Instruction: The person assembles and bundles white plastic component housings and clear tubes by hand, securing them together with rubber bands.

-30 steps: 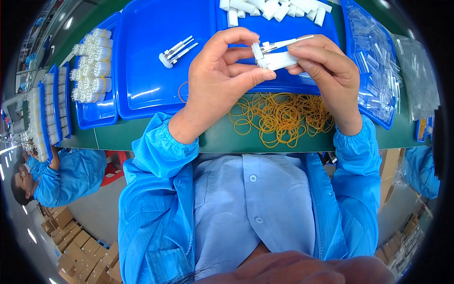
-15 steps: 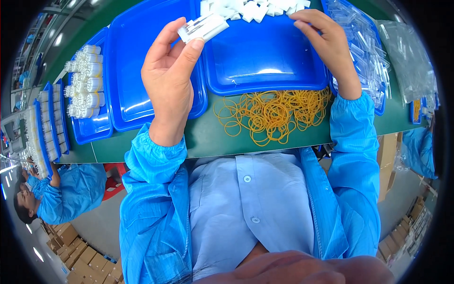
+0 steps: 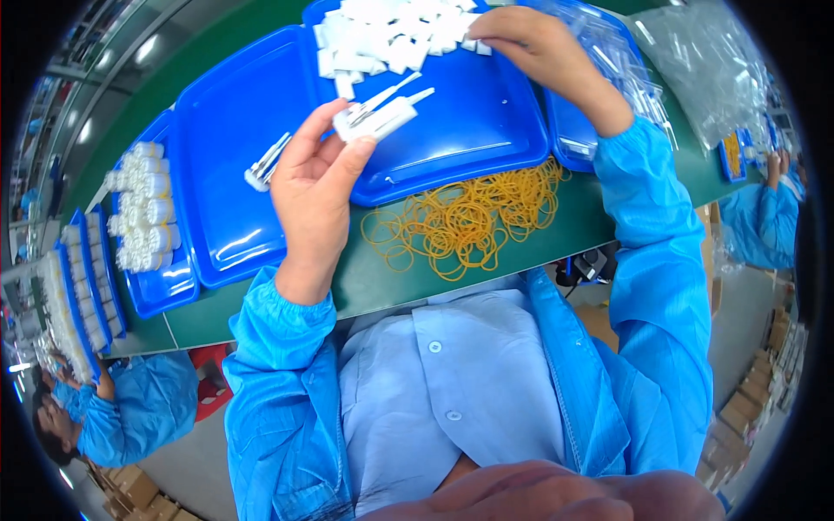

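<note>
My left hand (image 3: pixel 321 187) pinches a white rectangular piece (image 3: pixel 373 120) between thumb and fingers, with slim clear and metallic strips sticking out of its far end. Up at the white pile, my right hand (image 3: pixel 543 52) has its thumb and fingers drawn together against the pile's right edge; what is between the tips cannot be made out. The loose white pieces (image 3: pixel 382 35) lie heaped in the far part of the middle blue tray (image 3: pixel 469 143). A slim, shiny metallic and white item (image 3: pixel 267 163) shows in the left blue tray (image 3: pixel 226 104) beside my left hand.
Yellow rubber bands (image 3: pixel 469 226) lie tangled on the green table (image 3: pixel 382 291) near me. Clear strips (image 3: pixel 608 52) fill a right tray, beside a plastic bag (image 3: pixel 704 69). White bundled rolls (image 3: pixel 148 208) fill a tray at left. Co-workers (image 3: pixel 130 408) sit at both sides.
The view has tilted, so the trays appear shifted left and more of the white pile shows. My right hand has moved farther over the pile's edge. My left hand still holds the white piece.
</note>
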Demonstrator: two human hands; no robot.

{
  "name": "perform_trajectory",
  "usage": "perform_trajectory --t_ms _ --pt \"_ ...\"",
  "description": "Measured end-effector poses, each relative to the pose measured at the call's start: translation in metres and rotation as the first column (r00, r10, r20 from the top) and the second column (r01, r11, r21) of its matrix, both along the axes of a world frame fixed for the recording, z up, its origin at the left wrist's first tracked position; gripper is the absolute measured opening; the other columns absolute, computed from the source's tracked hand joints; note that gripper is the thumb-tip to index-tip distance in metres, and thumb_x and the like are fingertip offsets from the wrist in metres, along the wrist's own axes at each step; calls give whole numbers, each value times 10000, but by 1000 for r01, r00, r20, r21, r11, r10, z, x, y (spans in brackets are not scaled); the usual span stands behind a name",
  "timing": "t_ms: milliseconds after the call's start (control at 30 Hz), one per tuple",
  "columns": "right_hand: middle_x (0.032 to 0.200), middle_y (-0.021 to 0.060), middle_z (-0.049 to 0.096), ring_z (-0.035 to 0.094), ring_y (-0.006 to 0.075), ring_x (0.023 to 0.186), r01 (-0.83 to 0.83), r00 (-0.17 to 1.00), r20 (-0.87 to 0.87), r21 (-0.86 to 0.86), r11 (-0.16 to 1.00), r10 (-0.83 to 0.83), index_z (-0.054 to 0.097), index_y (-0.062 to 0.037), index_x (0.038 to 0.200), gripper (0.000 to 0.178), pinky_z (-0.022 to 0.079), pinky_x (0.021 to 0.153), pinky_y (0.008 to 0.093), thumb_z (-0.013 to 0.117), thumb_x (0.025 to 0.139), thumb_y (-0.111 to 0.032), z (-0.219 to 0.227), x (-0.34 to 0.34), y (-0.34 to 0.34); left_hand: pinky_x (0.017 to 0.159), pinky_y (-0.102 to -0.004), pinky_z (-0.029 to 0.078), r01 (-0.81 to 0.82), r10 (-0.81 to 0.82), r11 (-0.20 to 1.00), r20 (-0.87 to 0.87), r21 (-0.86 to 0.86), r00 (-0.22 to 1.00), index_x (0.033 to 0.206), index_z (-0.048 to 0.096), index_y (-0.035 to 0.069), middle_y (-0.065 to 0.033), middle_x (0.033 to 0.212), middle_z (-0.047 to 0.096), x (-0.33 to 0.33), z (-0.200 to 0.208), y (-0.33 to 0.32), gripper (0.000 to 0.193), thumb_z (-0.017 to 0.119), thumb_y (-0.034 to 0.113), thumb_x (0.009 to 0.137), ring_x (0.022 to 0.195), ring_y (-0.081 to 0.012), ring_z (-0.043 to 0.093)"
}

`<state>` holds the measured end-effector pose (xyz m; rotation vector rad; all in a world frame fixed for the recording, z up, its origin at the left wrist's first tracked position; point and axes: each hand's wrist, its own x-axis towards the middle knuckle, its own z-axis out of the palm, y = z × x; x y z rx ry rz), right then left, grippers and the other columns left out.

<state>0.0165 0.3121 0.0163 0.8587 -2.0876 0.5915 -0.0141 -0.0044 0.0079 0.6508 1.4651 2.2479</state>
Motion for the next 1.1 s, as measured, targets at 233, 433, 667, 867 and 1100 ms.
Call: perform_trajectory --t_ms 233,433,667,867,1100 --pt "984 98 639 598 274 950 288 891 214 417 862 -401 652 -68 1002 188 492 811 369 629 815 -74 -17 -38 -41 889 -263 477 -25 25 1000 21 3 999 1252 491 -36 -180 1095 641 -5 -3 -1 410 623 -30 864 1031 -177 602" --pt "927 101 627 589 277 918 322 841 294 404 856 -455 647 -55 970 192 485 812 378 650 780 -88 -17 -27 -50 879 -295 507 -43 43 999 50 -4 998 1234 502 -49 -160 1125 599 -8 -3 -4 411 637 -44 846 1026 -210 611" --pt "863 76 625 634 226 806 299 900 229 290 909 -370 607 -42 937 162 511 691 308 670 788 -54 0 4 -58 903 -290 517 -76 74 997 -38 -33 997 1191 528 -51 -86 1120 486 -8 -1 -4 400 641 -105 811 1078 -237 593" --pt "810 12 622 615 73 684 461 523 832 -458 760 184 562 -43 912 137 491 547 208 675 834 -30 20 40 -71 916 -313 532 -40 28 996 -140 -83 990 1188 539 -35 -98 1157 485 -6 -5 -4 423 645 -130 790 1083 -252 590" --pt "979 82 606 622 123 849 249 589 655 -704 665 474 564 -23 909 136 530 706 236 661 824 19 6 47 -69 922 -331 547 -34 -9 986 -257 -164 966 1170 562 -34 -106 1163 483 -3 -5 -1 427 656 -144 769 1092 -258 584"
